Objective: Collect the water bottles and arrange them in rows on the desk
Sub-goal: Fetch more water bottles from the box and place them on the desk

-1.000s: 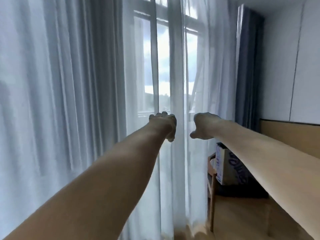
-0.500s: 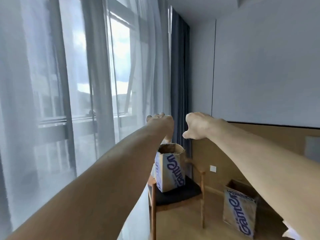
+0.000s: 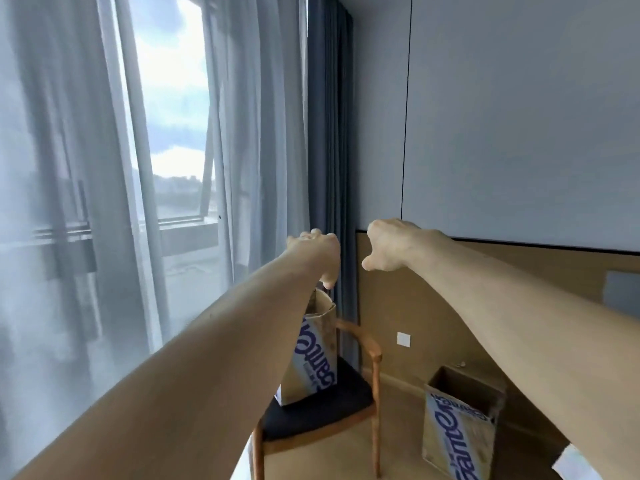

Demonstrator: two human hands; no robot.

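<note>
No water bottles are seen; left hand (image 3: pixel 313 252) and right hand (image 3: pixel 389 244) are held out curled and empty, and the upright carton (image 3: pixel 317 358) on the chair (image 3: pixel 322 407), judged their likeliest source, is placed just below the left hand, with the floor carton (image 3: pixel 457 420) well apart, lower right.

living room or bedroom corner | sheer curtains (image 3: pixel 86 202) over window, left of wooden chair (image 3: pixel 332 407) | wall socket (image 3: pixel 403 339) right of chair | cardboard boxes
</note>
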